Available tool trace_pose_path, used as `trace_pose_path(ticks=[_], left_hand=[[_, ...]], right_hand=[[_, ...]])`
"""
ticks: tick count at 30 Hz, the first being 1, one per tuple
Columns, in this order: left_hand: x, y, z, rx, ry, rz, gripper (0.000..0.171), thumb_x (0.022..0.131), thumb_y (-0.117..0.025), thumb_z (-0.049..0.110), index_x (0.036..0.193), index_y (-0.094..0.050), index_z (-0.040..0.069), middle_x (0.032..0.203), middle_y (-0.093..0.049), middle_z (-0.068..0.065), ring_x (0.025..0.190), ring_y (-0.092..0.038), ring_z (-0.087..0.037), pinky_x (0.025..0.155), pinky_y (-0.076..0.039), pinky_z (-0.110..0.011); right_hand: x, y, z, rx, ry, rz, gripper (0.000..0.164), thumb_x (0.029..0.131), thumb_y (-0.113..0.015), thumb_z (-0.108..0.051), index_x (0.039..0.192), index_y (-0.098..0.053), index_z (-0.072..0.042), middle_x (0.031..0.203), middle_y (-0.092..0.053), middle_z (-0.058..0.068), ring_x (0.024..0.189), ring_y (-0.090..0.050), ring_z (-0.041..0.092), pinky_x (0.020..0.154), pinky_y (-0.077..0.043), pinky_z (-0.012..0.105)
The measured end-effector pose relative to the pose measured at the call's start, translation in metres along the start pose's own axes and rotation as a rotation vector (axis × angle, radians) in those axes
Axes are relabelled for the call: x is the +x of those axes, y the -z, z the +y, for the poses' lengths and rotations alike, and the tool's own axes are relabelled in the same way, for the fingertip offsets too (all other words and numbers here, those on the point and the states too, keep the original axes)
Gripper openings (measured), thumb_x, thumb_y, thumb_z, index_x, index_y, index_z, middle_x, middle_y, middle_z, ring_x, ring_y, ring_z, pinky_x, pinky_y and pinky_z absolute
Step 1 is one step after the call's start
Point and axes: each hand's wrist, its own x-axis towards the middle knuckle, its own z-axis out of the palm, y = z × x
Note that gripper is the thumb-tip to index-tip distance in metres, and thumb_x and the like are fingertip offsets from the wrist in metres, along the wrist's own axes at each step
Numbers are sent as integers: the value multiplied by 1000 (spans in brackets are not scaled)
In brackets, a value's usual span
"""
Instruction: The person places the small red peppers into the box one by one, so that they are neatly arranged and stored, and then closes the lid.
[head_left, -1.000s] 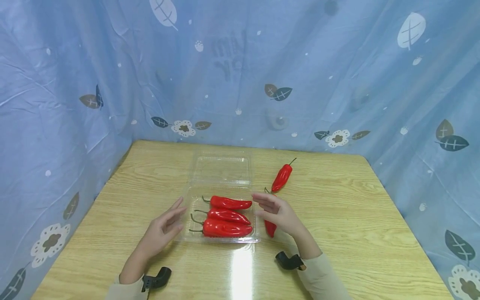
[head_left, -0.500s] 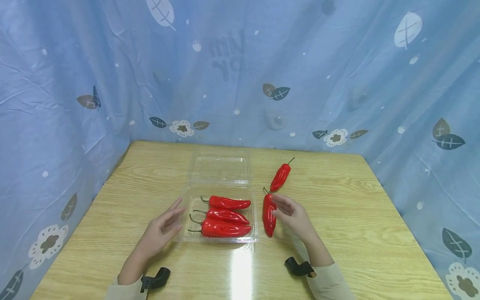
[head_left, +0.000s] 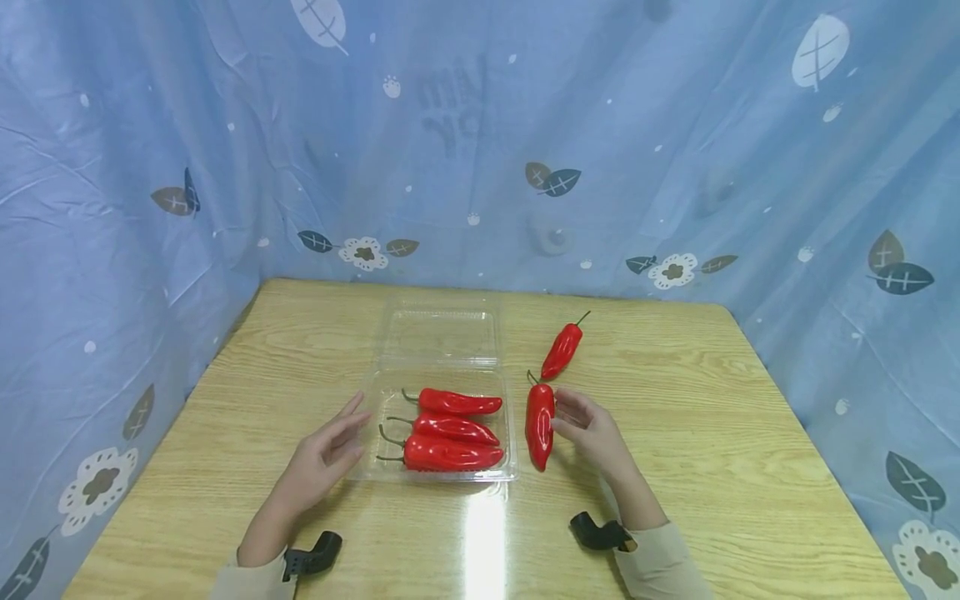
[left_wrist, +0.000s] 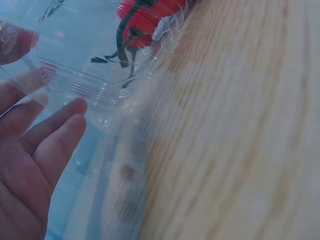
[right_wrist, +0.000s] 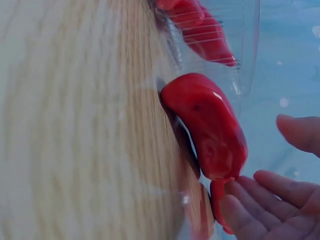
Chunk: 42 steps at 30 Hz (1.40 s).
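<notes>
Red pepper (head_left: 540, 427), one: on counter (head_left: 697, 417), just left of the right hand (head_left: 596, 442), which is nearer; long axis near-to-far, stem at far end. Right hand: fingers loosely bent, gripping nothing. Left hand (head_left: 318, 467): relaxed, beside clear container (head_left: 441, 337).

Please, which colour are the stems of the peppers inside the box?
Green; the stems show best in the left wrist view.
</notes>
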Motion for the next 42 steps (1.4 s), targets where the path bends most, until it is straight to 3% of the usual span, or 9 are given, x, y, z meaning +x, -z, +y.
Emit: trace_pose_path(ticks=[8,10,17,26,42], left_hand=[[2,0,2,-17,-3,-5,43,91,-58,-2,133,-48,-8,154,-24,-20,127,-42,3,99,-42,-11],[2,0,3,-15,-3,-8,43,91,-58,-1,132,-47,-8,154,-24,-21,127,-42,2,99,-42,-11],[2,1,7,39,29,5,41,92,-59,3,131,-50,-6,154,-27,-18,130,-46,-20,100,-39,-9],[1,1,8,43,32,4,41,92,-59,3,131,-50,-5,154,-27,-19,130,-47,-25,100,-39,-9],[1,0,3,31,30,3,42,92,-59,3,132,-50,-4,154,-26,-18,130,-47,-19,100,-40,-10]], right_hand=[[2,-5,4,-41,-8,-10,58,86,-68,-9,138,-44,2,138,-50,23,126,-49,37,107,-42,46],[3,-6,6,-45,-12,-10,58,86,-68,-10,138,-44,1,138,-50,23,127,-48,37,107,-42,47],[4,-11,9,-68,2,-23,64,86,-70,-15,141,-40,-1,139,-48,22,129,-46,36,109,-39,48],[3,-21,7,-93,6,-37,74,83,-73,-15,144,-33,0,144,-43,22,131,-43,37,109,-39,49],[4,-25,12,-225,21,54,69,83,-70,-9,143,-37,-3,138,-50,21,123,-51,39,99,-49,49]])
